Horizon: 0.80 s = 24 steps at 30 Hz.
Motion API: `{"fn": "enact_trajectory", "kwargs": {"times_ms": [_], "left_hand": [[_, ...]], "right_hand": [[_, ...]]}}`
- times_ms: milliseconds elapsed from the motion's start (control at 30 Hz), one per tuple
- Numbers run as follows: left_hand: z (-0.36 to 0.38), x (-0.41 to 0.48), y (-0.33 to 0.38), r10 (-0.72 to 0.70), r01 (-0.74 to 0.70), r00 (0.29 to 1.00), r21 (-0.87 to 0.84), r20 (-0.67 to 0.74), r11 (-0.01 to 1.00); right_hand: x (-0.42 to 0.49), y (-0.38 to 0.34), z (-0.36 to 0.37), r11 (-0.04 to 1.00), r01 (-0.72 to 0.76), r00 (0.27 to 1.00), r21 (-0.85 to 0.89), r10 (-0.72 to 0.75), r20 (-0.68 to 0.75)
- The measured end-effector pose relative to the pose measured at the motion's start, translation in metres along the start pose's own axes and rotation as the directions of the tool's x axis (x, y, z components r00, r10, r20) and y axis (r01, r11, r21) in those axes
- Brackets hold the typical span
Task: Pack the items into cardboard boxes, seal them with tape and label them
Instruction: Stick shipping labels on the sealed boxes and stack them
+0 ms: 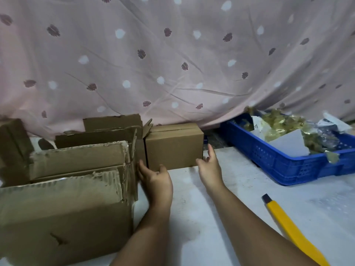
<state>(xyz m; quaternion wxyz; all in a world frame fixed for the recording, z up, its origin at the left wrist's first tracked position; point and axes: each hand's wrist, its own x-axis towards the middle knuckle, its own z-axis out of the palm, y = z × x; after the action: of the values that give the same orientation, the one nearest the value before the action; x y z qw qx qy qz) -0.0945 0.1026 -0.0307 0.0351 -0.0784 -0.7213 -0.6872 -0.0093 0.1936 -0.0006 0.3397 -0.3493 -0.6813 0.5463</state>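
Neither hand grips anything: the left hand (156, 181) and the right hand (209, 167) both have their fingers spread and loose, reaching toward the small closed box (173, 146). The left hand is at the box's lower left corner, its thumb in front of the box's front face. The right hand is at the box's lower right corner, fingers raised along the right edge. I cannot tell whether either hand actually touches the cardboard.

The small box stands on the white table (240, 189), with its top flaps folded shut. Just left of the box stand 2 larger open boxes with torn flaps; the nearer, big torn box (63, 212) is closest to the camera. Right of the small box, well apart, sits a blue crate (278, 162) holding crumpled wrapping and paper. In front of the box and to its right lies a yellow cutter (288, 229). Behind the box hangs a pink patterned cloth (172, 54).
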Motion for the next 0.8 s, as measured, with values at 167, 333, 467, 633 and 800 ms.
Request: {"fn": "enact_trajectory", "kwargs": {"times_ms": [167,333,467,633,800], "left_hand": [[0.002,-0.004,0.003,0.018,-0.019,1.0,0.05,0.015,0.999],[0.002,0.001,0.007,-0.044,0.042,0.998,0.042,0.045,0.998],[0.003,-0.003,0.014,-0.067,0.06,0.993,0.072,0.093,0.996],[0.002,-0.005,0.015,-0.062,0.04,0.98,0.115,0.189,0.993],[-0.004,-0.013,0.021,0.011,-0.018,0.955,0.022,0.296,1.0]], "right_hand": [[0.009,0.003,0.01,0.959,-0.049,0.995,-0.278,0.021,-0.102],[0.008,0.009,0.012,0.958,0.021,0.998,-0.285,-0.039,-0.058],[0.01,0.01,0.009,0.98,0.034,0.997,-0.197,-0.047,-0.064],[0.004,0.006,0.005,0.999,0.031,0.979,-0.014,-0.033,-0.203],[-0.003,0.002,-0.009,0.99,-0.036,0.959,0.138,0.073,-0.275]]}}
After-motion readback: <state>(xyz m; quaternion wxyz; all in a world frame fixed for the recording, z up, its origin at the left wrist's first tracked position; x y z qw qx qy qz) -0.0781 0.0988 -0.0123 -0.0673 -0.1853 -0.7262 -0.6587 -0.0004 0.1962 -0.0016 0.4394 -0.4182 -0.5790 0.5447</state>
